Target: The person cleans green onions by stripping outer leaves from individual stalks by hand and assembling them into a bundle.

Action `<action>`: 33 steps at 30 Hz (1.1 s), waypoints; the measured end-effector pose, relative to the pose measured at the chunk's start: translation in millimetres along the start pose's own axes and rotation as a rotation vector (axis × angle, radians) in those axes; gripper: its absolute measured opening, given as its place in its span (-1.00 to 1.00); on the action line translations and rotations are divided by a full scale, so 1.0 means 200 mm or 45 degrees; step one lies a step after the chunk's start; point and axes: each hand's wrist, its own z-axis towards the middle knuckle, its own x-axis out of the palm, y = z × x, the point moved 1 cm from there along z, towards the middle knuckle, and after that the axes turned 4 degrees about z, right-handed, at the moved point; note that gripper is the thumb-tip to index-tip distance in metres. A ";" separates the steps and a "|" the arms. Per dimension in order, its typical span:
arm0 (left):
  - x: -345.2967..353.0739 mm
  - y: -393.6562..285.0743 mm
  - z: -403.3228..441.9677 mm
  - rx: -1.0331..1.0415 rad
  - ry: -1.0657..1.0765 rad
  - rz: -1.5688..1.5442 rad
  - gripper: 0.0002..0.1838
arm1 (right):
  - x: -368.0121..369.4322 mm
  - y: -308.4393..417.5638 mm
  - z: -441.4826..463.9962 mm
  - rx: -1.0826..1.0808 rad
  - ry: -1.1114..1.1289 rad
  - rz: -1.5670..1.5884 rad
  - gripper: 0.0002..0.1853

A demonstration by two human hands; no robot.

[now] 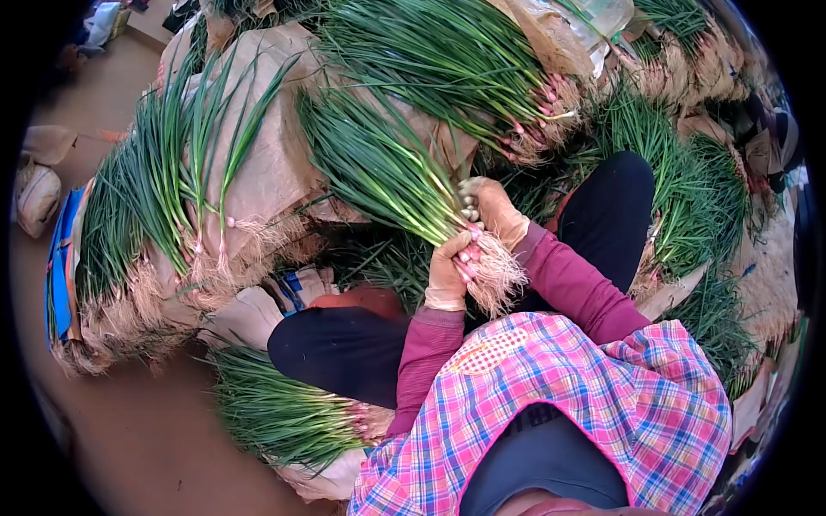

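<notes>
A bunch of spring onions (379,176) with pinkish bulbs and pale, shaggy roots is held in front of my body, leaves pointing up and to the left. My left hand (446,273), in a tan glove, wraps round the bunch just above the roots. On its other side my right hand (496,211), also gloved, has its fingers curled against the stems by the bulbs. The gloved fingertips look dirty, and part of the right fingers is hidden behind the stems. Loose green leaves (379,262) lie below the bunch.
A large pile of spring onions (430,60) lies beyond my hands. More stand in a row (129,232) at left, against brown sacking (267,146). Further onions (284,400) sit by my left knee, with cut greens (641,129) at right. Brown floor (163,439) shows lower left.
</notes>
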 end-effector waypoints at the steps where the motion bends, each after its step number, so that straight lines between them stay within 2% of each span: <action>1: 0.03 0.01 -0.01 0.089 -0.049 0.128 -0.66 | -0.06 0.02 0.07 -0.228 -0.149 -0.083 -0.93; 3: 0.00 0.04 -0.03 0.048 -0.115 0.119 -0.62 | -0.14 0.08 0.13 -0.677 -0.437 -0.254 -0.90; 4: -0.03 0.04 -0.02 0.022 -0.091 0.126 -0.59 | -0.15 0.11 0.13 -0.589 -0.205 -0.345 -0.85; 6: -0.04 0.02 -0.03 -0.099 -0.119 0.210 -0.68 | 0.10 0.18 -0.07 -0.422 0.156 -0.451 -0.79; 7: -0.08 0.05 -0.02 -0.140 -0.152 0.206 -0.70 | 0.16 0.19 -0.10 -0.470 0.284 -0.640 -0.69; 8: -0.10 0.07 0.02 -0.164 -0.164 0.209 -0.73 | 0.19 0.16 -0.05 -0.364 0.308 -0.578 -0.74; 11: -0.05 0.07 0.01 -0.062 -0.211 0.289 -0.80 | 0.19 0.11 0.10 -0.274 0.263 -0.551 -0.82; 13: -0.05 0.07 -0.01 -0.012 -0.244 0.286 -0.80 | 0.12 -0.02 0.26 -0.721 0.056 -0.740 -0.90; 14: -0.06 0.06 -0.01 -0.073 -0.218 0.285 -0.80 | 0.18 0.01 0.16 -1.169 0.015 -0.903 -0.92; 16: -0.08 0.05 -0.01 -0.158 -0.241 0.291 -0.81 | 0.20 0.00 0.14 -1.537 -0.163 -1.130 -0.94; 18: -0.06 0.06 -0.01 -0.140 -0.225 0.282 -0.81 | 0.15 0.02 0.23 -0.626 -0.144 -0.167 -0.97; 19: -0.05 0.05 -0.03 -0.114 -0.215 0.272 -0.82 | 0.10 0.08 0.28 -0.664 -0.114 0.039 -0.96; 20: -0.01 0.05 -0.06 -0.145 -0.252 0.185 -0.79 | 0.03 0.15 0.32 -0.529 0.134 0.321 -0.98; 22: 0.03 0.03 -0.08 -0.062 -0.226 0.155 -0.76 | 0.02 0.26 0.16 -0.710 -0.208 -0.297 -0.93; 23: -0.05 0.04 -0.05 -0.107 -0.103 0.111 -0.69 | -0.10 0.18 0.18 -1.103 -0.235 -0.875 -0.91; 24: -0.05 0.03 -0.05 -0.094 -0.097 0.106 -0.69 | -0.27 0.06 0.20 -1.481 -0.254 -1.473 -0.89; 25: -0.05 0.03 -0.04 -0.116 -0.112 0.124 -0.70 | -0.42 -0.05 0.12 -0.985 0.074 -2.077 -0.90; 26: -0.05 0.04 -0.04 -0.143 -0.127 0.140 -0.71 | -0.55 -0.16 0.01 -0.376 0.409 -2.588 -0.88; 28: -0.01 0.03 -0.03 -0.121 -0.155 0.145 -0.75 | -0.58 -0.14 -0.16 -0.374 0.854 -2.500 -0.80; 30: -0.02 0.03 -0.04 -0.245 -0.198 0.246 -0.76 | -0.30 0.03 -0.18 -0.641 0.040 -2.365 -0.67; 31: -0.02 0.06 -0.05 -0.121 -0.206 0.246 -0.73 | -0.18 0.11 -0.17 -1.060 -0.085 -2.086 -0.70; 32: -0.05 0.07 -0.04 -0.132 -0.205 0.276 -0.69 | -0.08 0.18 -0.14 -1.454 -0.218 -1.757 -0.72; 33: -0.05 0.07 -0.05 -0.132 -0.195 0.267 -0.68 | 0.01 0.23 -0.10 -1.390 -0.190 -1.620 -0.69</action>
